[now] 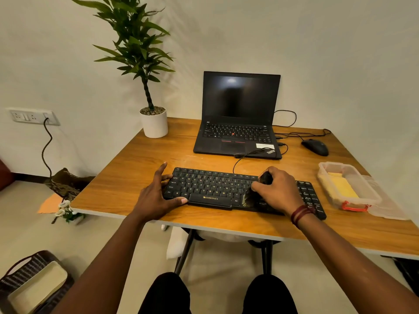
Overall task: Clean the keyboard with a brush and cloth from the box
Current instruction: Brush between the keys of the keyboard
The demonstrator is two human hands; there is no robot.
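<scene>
Keyboard [210, 189], black and wired, is lying flat on the wooden table [127, 177] at six o'clock, close to the near edge. The left hand [156, 196] is bracing its nine o'clock end, with the fingers [162, 169] lying straight and spread and the thumb pressing along the near edge beside the space bar. The right hand [276, 191] is curling its fingers around a dark brush [251, 197], whose blurred bristles are touching the keys just to the right of the space bar. A clear plastic box [323, 177] is sitting at three o'clock of the keyboard, holding a yellow cloth [342, 189], with its lid [385, 207] lying just beside it. An open laptop [238, 114] is standing at twelve o'clock, a mouse [315, 147] at two o'clock and a potted plant [154, 123] at ten o'clock.
</scene>
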